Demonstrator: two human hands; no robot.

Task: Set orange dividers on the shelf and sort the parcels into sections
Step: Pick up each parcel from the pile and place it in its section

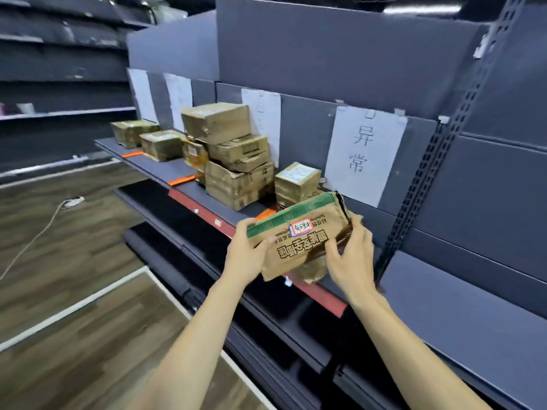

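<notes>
A flat brown cardboard parcel [299, 235] with a green stripe and a red-edged sticker is held in front of the shelf [177, 170]. My left hand [247, 253] grips its left end and my right hand [349, 255] grips its torn right end. Three orange dividers lie on the shelf: one far left [131, 154], one in the middle [181, 181], one [265, 213] just behind the held parcel. A stack of brown parcels [233, 161] stands between the middle and near dividers. Two parcels [148, 137] sit further left. A small parcel [297, 182] stands right of the near divider.
White paper signs hang on the grey back panel, the nearest one [364, 155] above the small parcel. A perforated upright [438, 173] bounds the shelf on the right. Lower shelves with a red price strip [319, 294] sit beneath. A white cable [44, 229] crosses the wooden floor.
</notes>
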